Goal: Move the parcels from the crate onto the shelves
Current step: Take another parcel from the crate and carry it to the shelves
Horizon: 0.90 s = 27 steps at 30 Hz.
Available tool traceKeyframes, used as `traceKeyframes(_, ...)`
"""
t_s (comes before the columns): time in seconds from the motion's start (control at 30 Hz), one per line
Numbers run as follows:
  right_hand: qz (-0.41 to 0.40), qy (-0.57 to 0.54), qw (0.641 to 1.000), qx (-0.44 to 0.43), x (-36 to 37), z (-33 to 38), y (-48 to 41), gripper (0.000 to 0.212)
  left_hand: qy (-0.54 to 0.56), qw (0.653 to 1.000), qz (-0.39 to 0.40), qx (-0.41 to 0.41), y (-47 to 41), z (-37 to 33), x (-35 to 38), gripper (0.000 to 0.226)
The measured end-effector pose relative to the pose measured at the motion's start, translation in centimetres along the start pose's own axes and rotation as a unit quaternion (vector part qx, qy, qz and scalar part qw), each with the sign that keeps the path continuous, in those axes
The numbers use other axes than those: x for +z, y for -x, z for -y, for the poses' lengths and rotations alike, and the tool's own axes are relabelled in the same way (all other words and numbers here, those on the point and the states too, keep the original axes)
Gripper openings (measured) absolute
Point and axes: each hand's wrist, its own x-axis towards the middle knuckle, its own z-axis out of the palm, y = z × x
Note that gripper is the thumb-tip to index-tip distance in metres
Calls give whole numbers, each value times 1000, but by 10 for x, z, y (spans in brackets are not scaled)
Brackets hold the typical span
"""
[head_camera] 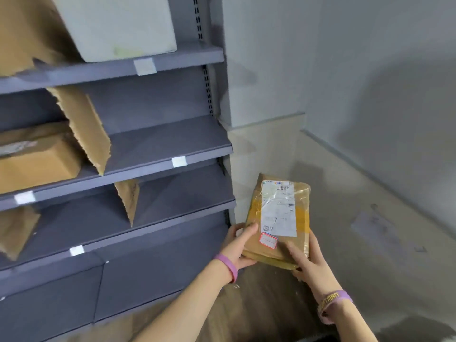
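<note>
I hold a flat brown parcel with a white shipping label and a small red-edged sticker, just right of the grey shelf unit. My left hand grips its lower left corner, thumb on top. My right hand grips its lower right edge, thumb across the front. The parcel is level with the lowest shelf's front edge and apart from it. The crate is not in view.
Torn cardboard dividers split the shelves into bays. A brown box lies in the middle shelf's left bay, a white box on the top shelf. White tags mark the shelf edges. Grey walls and pale floor lie to the right.
</note>
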Motion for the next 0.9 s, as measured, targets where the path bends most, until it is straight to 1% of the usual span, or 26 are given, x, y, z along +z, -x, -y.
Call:
traceKeyframes(0.07, 27, -8, 1000, -12, 25, -4, -7, 44, -25, 999, -27, 7, 12, -3, -17, 70)
traceKeyframes(0.17, 52, 1, 999, -16, 58, -9, -19, 42, -97, 991, -86, 16, 32, -11, -54, 54)
traceKeyframes(0.27, 85, 15, 996, -24, 98, -16, -20, 38, -124, 980, -142, 60, 52, -17, -91, 36)
traceKeyframes(0.3, 93, 20, 995, -25, 113, -19, -18, 34, -140, 973, -167, 82, 61, -17, -103, 37)
traceKeyframes(0.37, 103, 24, 994, -14, 147, -26, -12, 28, -147, 957, -216, 128, 80, -15, -129, 49)
traceKeyframes(0.4, 108, 21, 994, -2, 163, -29, -7, 27, -141, 949, -238, 150, 89, -13, -143, 50)
traceKeyframes(0.47, 126, 18, 992, 20, 200, -35, 4, 26, -116, 939, -272, 178, 109, -8, -174, 41)
traceKeyframes(0.53, 153, 25, 987, 32, 237, -41, 18, 25, -87, 936, -284, 189, 129, -5, -209, 23)
traceKeyframes(0.57, 166, 29, 985, 33, 255, -44, 25, 26, -75, 936, -286, 190, 139, -4, -227, 19)
traceKeyframes(0.67, 194, 36, 980, 37, 304, -53, 45, 34, -47, 936, -296, 185, 167, -1, -277, 18)
traceKeyframes(0.73, 198, 38, 978, 45, 332, -61, 57, 35, -26, 937, -297, 183, 182, 1, -304, 18)
traceKeyframes(0.83, 195, 51, 979, 38, 369, -68, 72, 31, -10, 939, -293, 179, 197, 0, -341, 31)
traceKeyframes(0.9, 186, 53, 980, 37, 387, -70, 78, 32, -9, 943, -278, 181, 201, -2, -361, 33)
